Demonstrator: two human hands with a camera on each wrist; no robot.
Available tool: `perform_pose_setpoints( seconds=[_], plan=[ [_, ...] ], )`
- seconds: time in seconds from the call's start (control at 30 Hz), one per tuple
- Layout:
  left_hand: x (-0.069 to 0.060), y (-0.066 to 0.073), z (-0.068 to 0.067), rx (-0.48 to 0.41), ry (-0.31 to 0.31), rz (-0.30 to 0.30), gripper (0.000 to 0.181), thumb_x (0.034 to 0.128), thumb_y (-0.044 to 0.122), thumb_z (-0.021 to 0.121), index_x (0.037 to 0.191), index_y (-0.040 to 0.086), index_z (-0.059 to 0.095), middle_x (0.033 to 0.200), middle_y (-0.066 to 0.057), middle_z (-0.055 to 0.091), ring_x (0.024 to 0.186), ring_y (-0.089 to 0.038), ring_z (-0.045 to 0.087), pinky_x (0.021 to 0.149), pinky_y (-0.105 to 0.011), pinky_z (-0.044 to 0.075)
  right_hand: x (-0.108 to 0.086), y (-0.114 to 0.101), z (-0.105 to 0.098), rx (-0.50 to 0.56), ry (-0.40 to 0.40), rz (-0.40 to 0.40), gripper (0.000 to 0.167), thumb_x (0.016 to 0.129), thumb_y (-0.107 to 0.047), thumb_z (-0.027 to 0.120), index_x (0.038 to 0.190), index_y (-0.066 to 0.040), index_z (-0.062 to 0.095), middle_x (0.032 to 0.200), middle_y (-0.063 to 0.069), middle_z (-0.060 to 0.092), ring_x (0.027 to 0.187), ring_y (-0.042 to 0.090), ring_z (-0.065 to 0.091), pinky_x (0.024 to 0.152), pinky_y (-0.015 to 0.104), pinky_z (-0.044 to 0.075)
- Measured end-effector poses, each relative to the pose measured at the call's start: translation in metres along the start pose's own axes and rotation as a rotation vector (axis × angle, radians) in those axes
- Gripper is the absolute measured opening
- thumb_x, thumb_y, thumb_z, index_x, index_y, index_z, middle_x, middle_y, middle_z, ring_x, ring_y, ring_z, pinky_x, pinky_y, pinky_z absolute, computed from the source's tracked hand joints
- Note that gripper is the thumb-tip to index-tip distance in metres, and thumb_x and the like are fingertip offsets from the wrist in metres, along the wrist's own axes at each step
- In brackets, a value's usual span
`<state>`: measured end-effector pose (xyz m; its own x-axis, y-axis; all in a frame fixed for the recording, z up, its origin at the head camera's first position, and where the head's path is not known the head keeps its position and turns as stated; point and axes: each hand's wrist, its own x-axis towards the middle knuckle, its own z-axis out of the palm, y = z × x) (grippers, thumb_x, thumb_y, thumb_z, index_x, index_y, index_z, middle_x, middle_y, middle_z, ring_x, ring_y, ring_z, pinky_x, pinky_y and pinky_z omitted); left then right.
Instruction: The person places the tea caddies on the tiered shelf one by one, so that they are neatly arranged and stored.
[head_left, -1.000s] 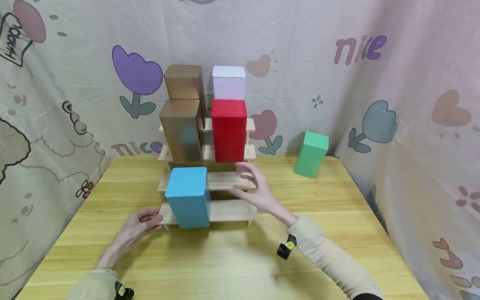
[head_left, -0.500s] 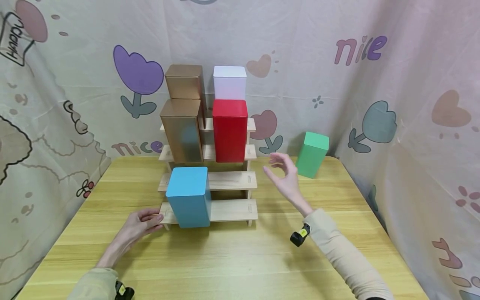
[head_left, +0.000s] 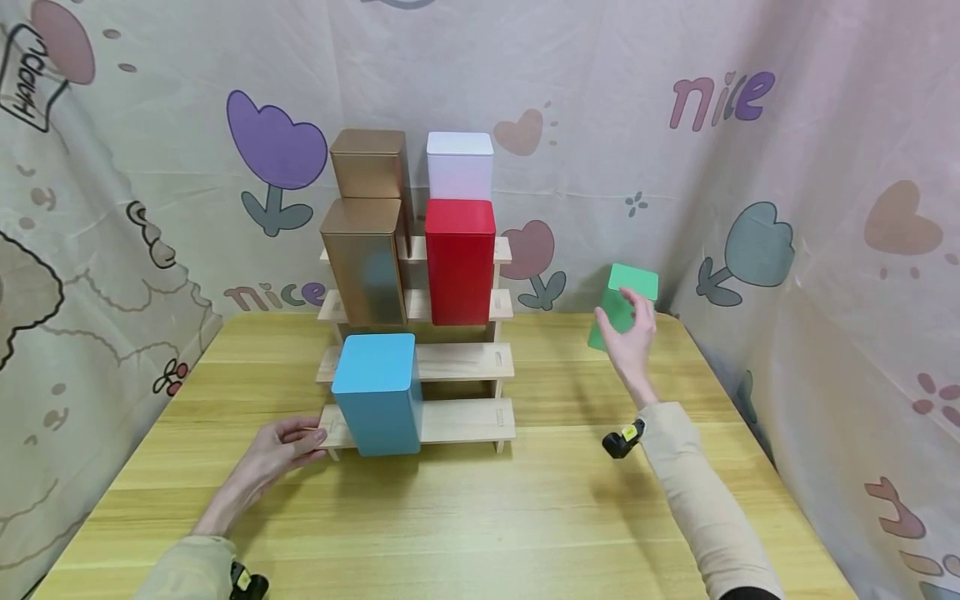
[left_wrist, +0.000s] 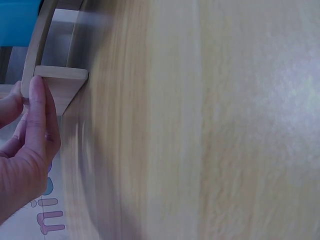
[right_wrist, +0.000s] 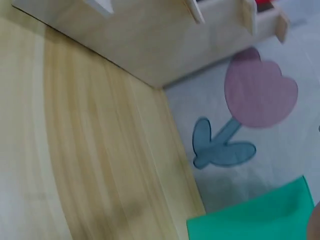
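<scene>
A stepped wooden rack stands on the table, and my left hand pinches the left end of its lowest step between thumb and fingers; the left wrist view shows the fingers on that edge. On the same step, toward the left, sits a blue box. At the right, my right hand is in front of a green box, fingers spread and slightly bent, partly covering it. Whether it touches the box cannot be told. The right wrist view shows the green box at the bottom edge.
Higher on the rack stand two brown boxes, a red box and a white box. A patterned cloth hangs behind and beside the wooden table.
My right hand has moved right from beside the rack to the green box. The left hand has kept its hold on the rack, and the boxes have not moved.
</scene>
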<state>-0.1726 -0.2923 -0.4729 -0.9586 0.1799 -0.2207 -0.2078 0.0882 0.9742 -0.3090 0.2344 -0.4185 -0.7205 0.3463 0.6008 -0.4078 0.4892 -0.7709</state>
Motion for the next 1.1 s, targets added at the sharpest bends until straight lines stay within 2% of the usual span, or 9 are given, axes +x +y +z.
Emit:
perform_pose_setpoints(
  seconds=[0.13, 0.23, 0.4, 0.6, 0.77, 0.93, 1.1],
  plan=[
    [0.0, 0.0, 0.0, -0.01, -0.004, 0.008, 0.059, 0.1012, 0.004, 0.058, 0.143, -0.025, 0.027, 0.103, 0.004, 0.065, 0.091, -0.005, 0.069, 0.087, -0.021, 0.065, 0.007, 0.008, -0.009, -0.047, 0.024, 0.05, 0.055, 0.086, -0.012, 0.076, 0.135, 0.001, 0.057, 0.137, 0.023, 0.051, 0.133, 0.037, 0.041, 0.119, 0.054, 0.032],
    [-0.001, 0.001, 0.0, -0.004, -0.006, 0.01, 0.058, 0.1016, 0.004, 0.057, 0.143, -0.025, 0.027, 0.103, 0.004, 0.064, 0.091, -0.005, 0.069, 0.088, -0.021, 0.065, 0.011, 0.015, -0.014, -0.09, 0.007, 0.106, 0.061, 0.086, -0.015, 0.076, 0.141, -0.003, 0.052, 0.144, 0.02, 0.046, 0.138, 0.036, 0.036, 0.122, 0.053, 0.03],
    [-0.001, 0.002, 0.0, 0.009, 0.006, 0.001, 0.056, 0.1021, 0.005, 0.057, 0.142, -0.024, 0.03, 0.102, 0.003, 0.063, 0.09, -0.006, 0.069, 0.088, -0.021, 0.065, 0.016, 0.023, -0.022, -0.158, -0.092, 0.177, 0.077, 0.089, -0.025, 0.074, 0.154, -0.009, 0.036, 0.159, 0.015, 0.034, 0.15, 0.033, 0.024, 0.13, 0.054, 0.02],
    [-0.001, 0.002, 0.001, -0.008, 0.006, 0.001, 0.055, 0.1013, 0.003, 0.057, 0.141, -0.024, 0.031, 0.101, 0.002, 0.064, 0.089, -0.007, 0.069, 0.086, -0.021, 0.065, 0.016, 0.027, -0.026, -0.242, -0.209, 0.202, 0.09, 0.091, -0.034, 0.071, 0.161, -0.011, 0.02, 0.168, 0.015, 0.02, 0.156, 0.034, 0.012, 0.133, 0.056, 0.009],
    [-0.001, 0.001, 0.001, -0.021, 0.008, -0.002, 0.055, 0.1006, 0.002, 0.058, 0.141, -0.024, 0.032, 0.101, 0.003, 0.065, 0.089, -0.006, 0.069, 0.087, -0.022, 0.065, 0.016, 0.033, -0.026, -0.293, -0.244, 0.184, 0.091, 0.091, -0.035, 0.071, 0.161, -0.01, 0.017, 0.168, 0.015, 0.017, 0.156, 0.034, 0.012, 0.134, 0.055, 0.01],
    [-0.001, 0.002, 0.001, -0.029, 0.002, -0.005, 0.056, 0.1007, 0.003, 0.059, 0.141, -0.023, 0.031, 0.102, 0.003, 0.066, 0.091, -0.005, 0.069, 0.088, -0.022, 0.065, 0.014, 0.036, -0.03, -0.333, -0.274, 0.111, 0.089, 0.09, -0.032, 0.072, 0.16, -0.005, 0.023, 0.166, 0.017, 0.019, 0.154, 0.037, 0.019, 0.132, 0.056, 0.018],
    [-0.001, 0.002, 0.001, -0.035, 0.005, 0.0, 0.055, 0.1007, 0.003, 0.059, 0.14, -0.023, 0.032, 0.102, 0.003, 0.066, 0.091, -0.006, 0.069, 0.088, -0.022, 0.065, 0.014, 0.037, -0.029, -0.344, -0.289, 0.091, 0.087, 0.09, -0.03, 0.074, 0.158, -0.004, 0.026, 0.162, 0.016, 0.022, 0.149, 0.04, 0.028, 0.126, 0.062, 0.029]
  ],
)
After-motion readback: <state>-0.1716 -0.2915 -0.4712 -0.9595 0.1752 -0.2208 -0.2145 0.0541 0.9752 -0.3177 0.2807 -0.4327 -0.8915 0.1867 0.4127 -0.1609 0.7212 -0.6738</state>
